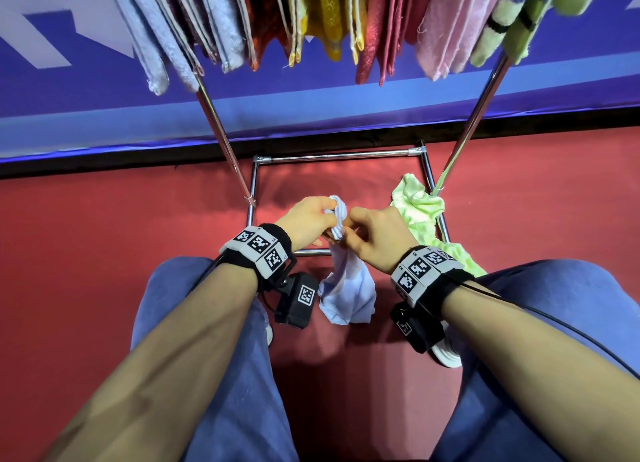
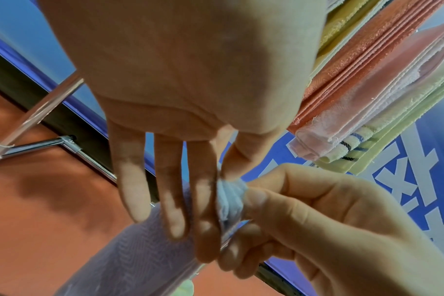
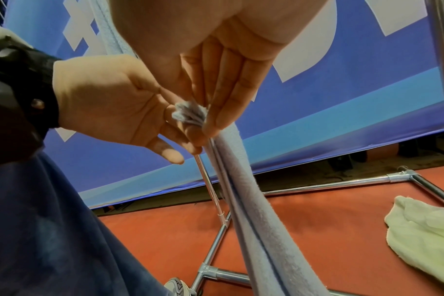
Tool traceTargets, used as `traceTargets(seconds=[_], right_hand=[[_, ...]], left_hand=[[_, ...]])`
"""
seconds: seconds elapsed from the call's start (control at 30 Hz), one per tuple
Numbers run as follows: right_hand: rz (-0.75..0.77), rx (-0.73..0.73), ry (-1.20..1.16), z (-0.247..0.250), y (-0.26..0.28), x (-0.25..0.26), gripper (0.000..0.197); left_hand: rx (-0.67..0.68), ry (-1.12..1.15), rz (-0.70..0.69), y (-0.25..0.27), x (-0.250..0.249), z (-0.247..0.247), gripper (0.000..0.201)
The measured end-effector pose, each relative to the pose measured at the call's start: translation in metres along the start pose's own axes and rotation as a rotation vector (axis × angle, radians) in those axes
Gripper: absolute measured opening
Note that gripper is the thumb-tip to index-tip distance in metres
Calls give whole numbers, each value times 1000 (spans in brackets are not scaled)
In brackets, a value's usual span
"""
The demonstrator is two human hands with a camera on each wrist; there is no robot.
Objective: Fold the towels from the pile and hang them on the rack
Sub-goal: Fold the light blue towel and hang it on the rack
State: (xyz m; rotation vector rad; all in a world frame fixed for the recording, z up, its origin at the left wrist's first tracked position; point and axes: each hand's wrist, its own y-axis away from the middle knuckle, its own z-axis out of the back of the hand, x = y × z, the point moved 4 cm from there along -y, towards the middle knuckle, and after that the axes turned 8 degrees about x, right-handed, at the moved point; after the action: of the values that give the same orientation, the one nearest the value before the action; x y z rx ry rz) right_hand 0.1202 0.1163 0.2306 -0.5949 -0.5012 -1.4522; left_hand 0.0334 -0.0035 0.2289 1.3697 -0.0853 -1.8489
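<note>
A light blue towel (image 1: pixel 346 291) hangs bunched between my knees, and both hands hold its gathered top end (image 1: pixel 338 212). My left hand (image 1: pixel 325 219) pinches that end between thumb and forefinger, its other fingers straight (image 2: pixel 173 200). My right hand (image 1: pixel 353 229) pinches the same bunch (image 3: pixel 189 114) from the other side. The towel (image 3: pixel 266 230) drops in long narrow folds toward the floor. A pale green towel (image 1: pixel 420 215) lies crumpled on the red floor to the right, over the rack's base bar. Several folded towels (image 1: pixel 329 18) hang on the rack above.
The rack's chrome legs (image 1: pixel 221 125) slant down to a square base frame (image 1: pixel 339 156) on the red floor just ahead of my hands. A blue banner (image 1: pixel 346 108) stands behind it. My blue-trousered knees (image 1: pixel 194 305) flank the hanging towel.
</note>
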Motion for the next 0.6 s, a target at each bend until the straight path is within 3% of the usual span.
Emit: traceTargets(seconds=[0.27, 0.43, 0.6], right_hand=[[19, -26, 108, -1, -3, -1, 6], [15, 105, 196, -7, -1, 2, 22], [24, 89, 307, -7, 2, 4, 31]], left_hand=[[-24, 15, -18, -3, -2, 1, 26], [20, 5, -15, -5, 4, -2, 25], [46, 62, -19, -4, 0, -5, 27]])
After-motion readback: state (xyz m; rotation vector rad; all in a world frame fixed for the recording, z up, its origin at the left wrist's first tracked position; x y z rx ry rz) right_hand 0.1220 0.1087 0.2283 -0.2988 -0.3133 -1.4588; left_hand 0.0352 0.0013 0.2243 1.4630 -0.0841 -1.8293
